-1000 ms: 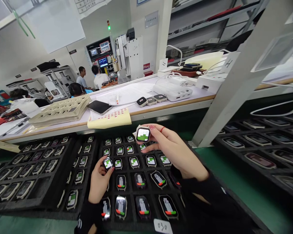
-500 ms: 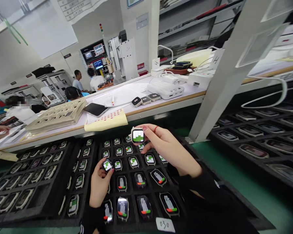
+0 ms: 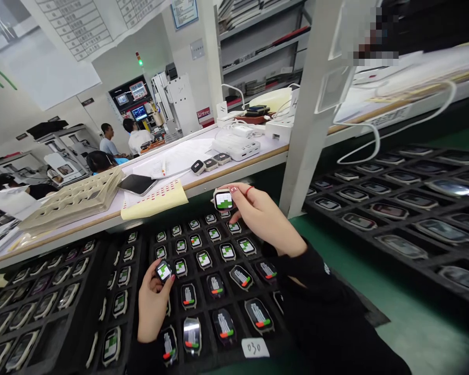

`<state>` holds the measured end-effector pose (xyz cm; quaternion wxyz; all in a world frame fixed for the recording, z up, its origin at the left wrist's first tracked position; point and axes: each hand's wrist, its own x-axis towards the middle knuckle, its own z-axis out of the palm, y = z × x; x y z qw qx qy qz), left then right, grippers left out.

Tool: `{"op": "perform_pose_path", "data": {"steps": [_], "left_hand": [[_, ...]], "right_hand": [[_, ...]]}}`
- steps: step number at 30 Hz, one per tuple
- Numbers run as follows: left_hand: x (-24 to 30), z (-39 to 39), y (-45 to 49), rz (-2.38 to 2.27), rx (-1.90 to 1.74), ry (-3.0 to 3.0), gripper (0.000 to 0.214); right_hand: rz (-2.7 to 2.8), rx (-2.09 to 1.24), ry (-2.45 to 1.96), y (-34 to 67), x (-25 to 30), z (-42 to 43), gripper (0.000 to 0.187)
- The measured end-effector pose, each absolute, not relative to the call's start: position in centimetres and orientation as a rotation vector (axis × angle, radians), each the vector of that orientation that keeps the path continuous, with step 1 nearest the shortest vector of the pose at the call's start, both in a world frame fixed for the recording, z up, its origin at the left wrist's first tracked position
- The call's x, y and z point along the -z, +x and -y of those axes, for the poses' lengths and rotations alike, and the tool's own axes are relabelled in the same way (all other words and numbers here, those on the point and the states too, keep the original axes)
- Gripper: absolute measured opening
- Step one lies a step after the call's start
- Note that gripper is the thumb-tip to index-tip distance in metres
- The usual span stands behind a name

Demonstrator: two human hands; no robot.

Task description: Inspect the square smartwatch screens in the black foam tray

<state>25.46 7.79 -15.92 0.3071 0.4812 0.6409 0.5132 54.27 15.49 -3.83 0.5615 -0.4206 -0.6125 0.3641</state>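
The right hand (image 3: 263, 216) holds a small square watch with a green-and-white screen (image 3: 223, 200) in its fingers. The left hand (image 3: 152, 304) pinches another lit square watch (image 3: 163, 271) – low middle, over the black tray (image 3: 219, 291) with the white tag "030" (image 3: 255, 347).

Handwritten "030" on a small white label (image 3: 255, 347) stuck to the near edge of the black tray (image 3: 148, 245). Letter "H" on a white card (image 3: 221, 109) standing on the workbench (image 3: 234, 165), and again on a second card (image 3: 294, 102) nearby. Printed tables on wall sheets (image 3: 74, 26), too small to read.
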Motion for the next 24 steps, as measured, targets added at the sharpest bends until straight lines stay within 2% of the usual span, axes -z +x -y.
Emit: {"op": "perform_pose_path", "data": {"steps": [17,24], "left_hand": [[15.46,-7.43,25.65,-1.673,-1.384,1.275,0.073],[16.04,-7.34,25.35,-1.681,-1.376,1.261,0.075]], "right_hand": [[1.382,-0.834,-0.987,54.59,3.74,-15.40,0.041],[1.385,-0.821,-0.995,54.56,3.75,-15.48,0.037]]}}
